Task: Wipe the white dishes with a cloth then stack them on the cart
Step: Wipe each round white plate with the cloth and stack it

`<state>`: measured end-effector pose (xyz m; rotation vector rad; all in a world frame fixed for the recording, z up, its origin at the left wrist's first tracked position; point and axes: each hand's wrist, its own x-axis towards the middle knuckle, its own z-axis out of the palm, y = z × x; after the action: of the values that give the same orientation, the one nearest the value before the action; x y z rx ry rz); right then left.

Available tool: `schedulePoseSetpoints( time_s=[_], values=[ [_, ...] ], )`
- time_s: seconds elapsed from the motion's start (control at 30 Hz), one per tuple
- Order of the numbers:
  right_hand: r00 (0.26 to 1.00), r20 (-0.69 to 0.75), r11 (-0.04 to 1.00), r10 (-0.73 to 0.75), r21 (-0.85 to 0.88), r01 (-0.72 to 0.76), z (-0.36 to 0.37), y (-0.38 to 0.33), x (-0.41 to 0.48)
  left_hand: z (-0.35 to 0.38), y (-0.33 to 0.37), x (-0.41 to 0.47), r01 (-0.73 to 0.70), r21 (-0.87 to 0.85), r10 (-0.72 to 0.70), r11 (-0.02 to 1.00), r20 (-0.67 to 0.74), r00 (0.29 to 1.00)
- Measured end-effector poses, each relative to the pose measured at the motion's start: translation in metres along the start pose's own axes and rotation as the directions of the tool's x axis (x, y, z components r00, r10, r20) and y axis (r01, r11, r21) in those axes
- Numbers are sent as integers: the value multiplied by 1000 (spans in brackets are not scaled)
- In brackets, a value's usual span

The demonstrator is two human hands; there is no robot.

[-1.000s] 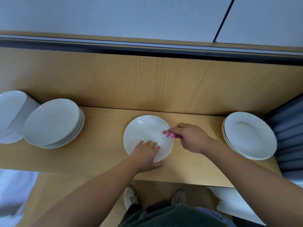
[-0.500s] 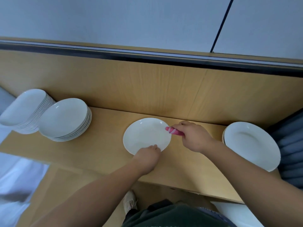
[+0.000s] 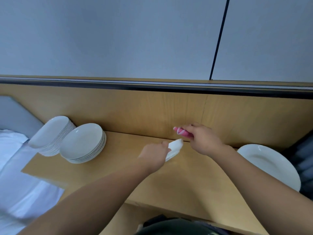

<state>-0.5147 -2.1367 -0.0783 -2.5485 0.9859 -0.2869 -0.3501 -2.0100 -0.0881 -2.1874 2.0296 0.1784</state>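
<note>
My left hand point(image 3: 155, 156) grips a white plate point(image 3: 175, 147) by its near rim and holds it tilted up off the wooden counter point(image 3: 186, 180); most of the plate is hidden behind the hand. Just right and above it, my right hand point(image 3: 203, 139) holds a rolled pink cloth point(image 3: 181, 132), which is apart from the plate. Two stacks of white plates stand at the left, the nearer stack point(image 3: 83, 143) and the far-left stack point(image 3: 51, 134). A further stack of plates point(image 3: 271, 165) sits at the right end.
A wooden back panel point(image 3: 152, 112) rises behind the counter under a dark rail. White fabric point(image 3: 18, 187) lies lower left beyond the counter's left edge. Something dark blue-grey point(image 3: 304, 160) stands at the far right.
My left hand has closed round the middle plate's near rim and tipped it up off the counter. My right hand lifted the cloth off the plate. The view swung right and up.
</note>
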Motion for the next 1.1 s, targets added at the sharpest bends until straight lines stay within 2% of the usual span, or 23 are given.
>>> schedulePoseSetpoints(
  time_s=[0.13, 0.27, 0.47, 0.53, 0.63, 0.7, 0.8, 0.93, 1.1],
  values=[
    [999, -37, 1000, 19, 8, -18, -5, 2, 7, -12, 7, 4, 67, -227, -67, 971, 10, 998],
    [1000, -8, 1000, 10, 30, -10, -3, -5, 14, -8, -2, 6, 147, -449, -164, 881, 1, 986],
    [999, 19, 999, -32, -16, 32, 6, -28, 40, 2, -41, 7, 212, -610, -285, 764, -25, 958],
    [998, 32, 997, -54, -48, 55, 10, -42, 52, 8, -62, 3, 222, -646, -309, 731, -23, 951],
    [995, 50, 994, -84, -64, 87, 24, -60, 72, 20, -93, -7, 176, -669, -270, 722, -39, 962],
    [994, 69, 993, -84, -74, 89, 41, -67, 87, 30, -110, -15, 200, -683, -265, 702, 10, 964],
    [990, 125, 993, -64, -87, 76, 71, -76, 105, 44, -131, -23, 254, -743, -246, 619, 123, 961],
    [966, 256, 984, -38, -157, 81, 107, -88, 123, 61, -152, -25, 291, -764, -196, 576, 216, 956],
    [915, 401, 992, -45, -91, 88, 141, -93, 126, 79, -165, -25, 338, -783, -195, 522, 276, 941]
  ],
)
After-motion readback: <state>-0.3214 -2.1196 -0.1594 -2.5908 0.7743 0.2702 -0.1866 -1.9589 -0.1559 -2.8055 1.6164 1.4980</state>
